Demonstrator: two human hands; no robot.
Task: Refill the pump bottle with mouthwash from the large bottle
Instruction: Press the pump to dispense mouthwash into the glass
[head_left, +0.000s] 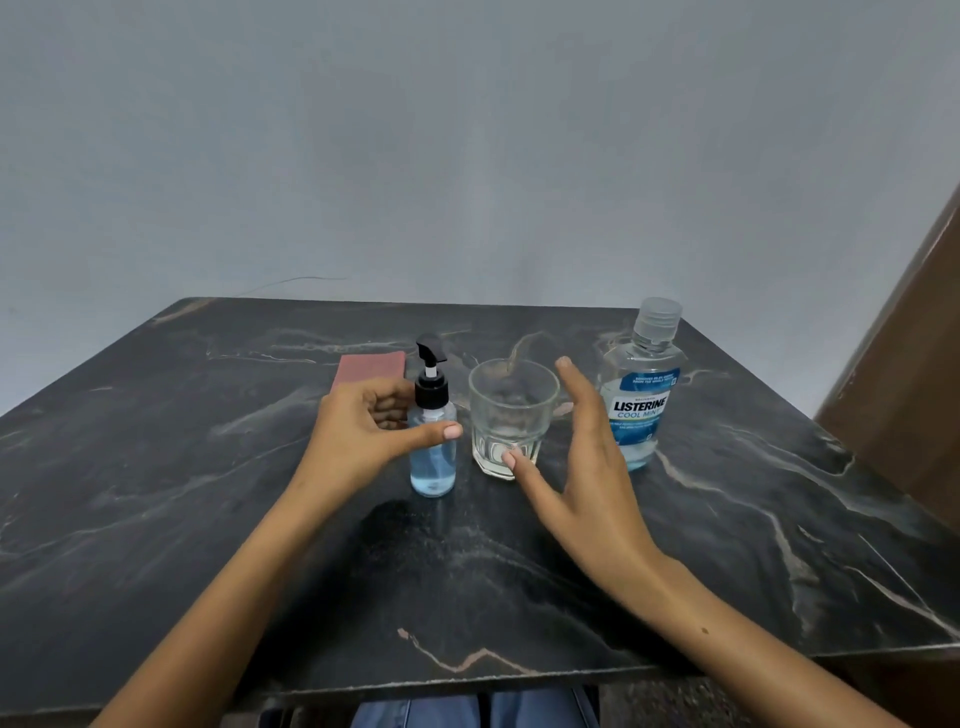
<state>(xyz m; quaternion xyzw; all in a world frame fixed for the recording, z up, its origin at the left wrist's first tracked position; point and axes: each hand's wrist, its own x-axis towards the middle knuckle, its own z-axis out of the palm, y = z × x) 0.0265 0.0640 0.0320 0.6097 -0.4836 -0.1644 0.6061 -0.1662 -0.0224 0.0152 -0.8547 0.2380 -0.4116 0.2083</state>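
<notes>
A small clear pump bottle (433, 457) with a black pump head stands upright mid-table, about half full of blue liquid. My left hand (363, 431) curls around its upper body, thumb across the front and fingers behind. The large mouthwash bottle (641, 395), clear with a blue label and a clear cap on, stands upright at the right. My right hand (576, 457) hovers open between the glass and the large bottle, fingers spread, touching neither as far as I can tell.
An empty clear drinking glass (511, 415) stands between the two bottles. A reddish flat cloth or pad (371, 368) lies behind the pump bottle. The dark marbled table (208, 467) meets a grey wall behind; a brown wooden panel (914, 364) rises at the right.
</notes>
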